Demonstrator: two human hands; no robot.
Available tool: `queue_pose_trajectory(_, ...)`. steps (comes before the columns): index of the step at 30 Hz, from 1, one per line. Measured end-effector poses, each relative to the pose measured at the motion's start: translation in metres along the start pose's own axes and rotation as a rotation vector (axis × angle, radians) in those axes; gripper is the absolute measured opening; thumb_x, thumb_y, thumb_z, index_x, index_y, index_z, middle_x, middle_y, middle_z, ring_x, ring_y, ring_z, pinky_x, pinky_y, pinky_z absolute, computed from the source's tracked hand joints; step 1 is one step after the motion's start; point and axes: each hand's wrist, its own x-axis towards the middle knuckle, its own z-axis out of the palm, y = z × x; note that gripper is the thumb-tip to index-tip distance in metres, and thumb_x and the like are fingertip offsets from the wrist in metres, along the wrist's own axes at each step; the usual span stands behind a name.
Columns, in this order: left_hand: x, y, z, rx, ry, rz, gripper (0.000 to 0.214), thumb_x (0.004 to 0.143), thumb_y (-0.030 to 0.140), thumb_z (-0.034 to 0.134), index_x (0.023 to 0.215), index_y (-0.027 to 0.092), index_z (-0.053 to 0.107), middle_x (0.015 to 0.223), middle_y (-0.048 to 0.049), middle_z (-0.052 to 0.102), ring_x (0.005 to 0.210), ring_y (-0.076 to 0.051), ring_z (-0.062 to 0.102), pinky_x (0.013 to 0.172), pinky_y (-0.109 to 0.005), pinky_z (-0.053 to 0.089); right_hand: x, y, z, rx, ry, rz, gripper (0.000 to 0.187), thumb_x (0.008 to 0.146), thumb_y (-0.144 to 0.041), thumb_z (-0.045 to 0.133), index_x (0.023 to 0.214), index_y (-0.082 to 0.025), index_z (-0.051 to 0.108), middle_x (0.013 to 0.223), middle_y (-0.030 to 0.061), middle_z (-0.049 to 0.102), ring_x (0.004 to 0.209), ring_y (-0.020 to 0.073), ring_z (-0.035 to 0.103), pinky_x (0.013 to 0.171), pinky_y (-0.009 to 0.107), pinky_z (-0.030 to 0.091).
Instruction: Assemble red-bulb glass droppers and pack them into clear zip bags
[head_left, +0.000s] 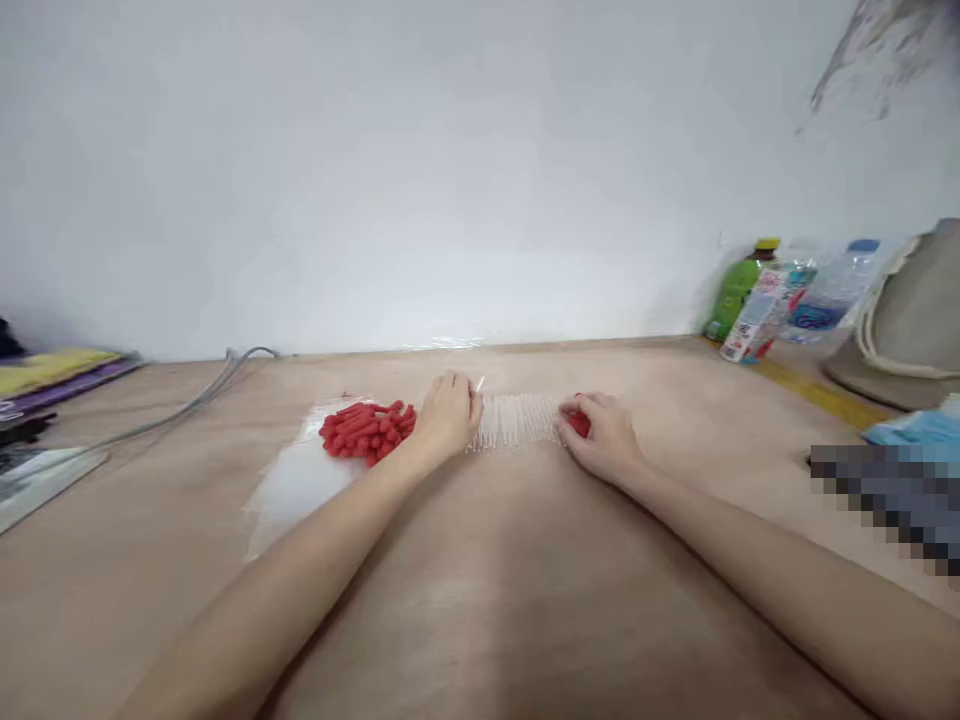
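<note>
A row of thin, clear-white sticks (517, 420) lies side by side on the wooden table, between my two hands. At the row's left end, my left hand (448, 418) is closed in a pinch, with a short white stick (481, 383) poking up at its fingertips. My right hand (606, 437) curls at the right end of the row, its fingers around something red and fuzzy-looking (578, 421), partly hidden by them. Left of my left hand, a pile of short red fuzzy rods (366, 430) rests on a translucent white plastic sheet (289, 505).
A grey cable (214, 385) runs across the left side near yellow and purple cloth (60, 375). Bottles, including a green one (739, 290), stand at the back right beside a beige bag (911, 310). A pixelated dark object (892, 500) lies at right. A white wall (450, 180) closes the back.
</note>
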Motion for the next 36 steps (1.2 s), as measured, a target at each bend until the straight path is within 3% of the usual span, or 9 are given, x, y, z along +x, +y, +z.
queue_pose_trajectory(5, -0.041, -0.013, -0.006, -0.141, -0.129, 0.213, 0.015, 0.089, 0.027, 0.032, 0.088, 0.018, 0.043, 0.077, -0.0037, 0.055, 0.068, -0.017, 0.053, 0.06, -0.028, 0.04, 0.004, -0.001, -0.001, 0.051, 0.05, 0.139, 0.018, 0.071, -0.03, 0.052, 0.082, -0.02, 0.063, 0.086, 0.005, 0.059, 0.088, 0.0206, 0.051, 0.078, 0.035, 0.036)
queue_pose_trajectory(9, -0.056, -0.017, -0.007, -0.258, -0.089, 0.203, 0.01, 0.087, 0.024, 0.038, 0.089, 0.017, 0.046, 0.082, -0.0043, 0.057, 0.075, -0.016, 0.054, 0.065, -0.027, 0.042, 0.015, 0.003, -0.001, 0.036, 0.054, 0.204, 0.019, 0.071, -0.033, 0.052, 0.083, -0.022, 0.063, 0.088, 0.0047, 0.058, 0.091, 0.0226, 0.05, 0.08, 0.04, 0.033)
queue_pose_trajectory(18, -0.055, -0.018, -0.003, -0.362, -0.052, 0.195, 0.01, 0.082, 0.02, 0.046, 0.09, 0.017, 0.053, 0.082, -0.0042, 0.057, 0.075, -0.016, 0.054, 0.069, -0.029, 0.043, 0.027, 0.025, 0.0, -0.033, 0.064, 0.202, 0.024, 0.073, -0.041, 0.05, 0.073, -0.023, 0.066, 0.088, 0.0067, 0.058, 0.094, 0.0257, 0.048, 0.079, 0.044, 0.031)
queue_pose_trajectory(24, -0.054, -0.019, -0.003, -0.336, -0.012, 0.231, 0.019, 0.083, 0.018, 0.047, 0.1, 0.017, 0.055, 0.085, -0.0053, 0.059, 0.08, -0.018, 0.053, 0.074, -0.032, 0.043, 0.021, 0.025, 0.004, -0.083, 0.017, 0.097, 0.026, 0.073, -0.042, 0.052, 0.084, -0.024, 0.067, 0.097, 0.0063, 0.059, 0.096, 0.0254, 0.047, 0.078, 0.043, 0.032)
queue_pose_trajectory(28, -0.054, -0.02, -0.002, -0.3, -0.003, 0.237, 0.021, 0.084, 0.018, 0.046, 0.101, 0.017, 0.058, 0.086, -0.0061, 0.059, 0.079, -0.018, 0.053, 0.073, -0.033, 0.042, 0.024, 0.027, 0.006, -0.118, -0.039, 0.102, 0.028, 0.074, -0.042, 0.051, 0.09, -0.025, 0.067, 0.103, 0.0068, 0.058, 0.099, 0.0268, 0.046, 0.079, 0.044, 0.032)
queue_pose_trajectory(36, -0.054, -0.021, -0.002, -0.289, 0.015, 0.243, 0.02, 0.084, 0.018, 0.046, 0.098, 0.017, 0.06, 0.084, -0.0056, 0.058, 0.079, -0.017, 0.053, 0.073, -0.033, 0.041, 0.026, 0.026, 0.005, -0.126, -0.082, 0.094, 0.023, 0.075, -0.039, 0.05, 0.084, -0.028, 0.069, 0.102, 0.0057, 0.058, 0.098, 0.0256, 0.046, 0.079, 0.042, 0.033)
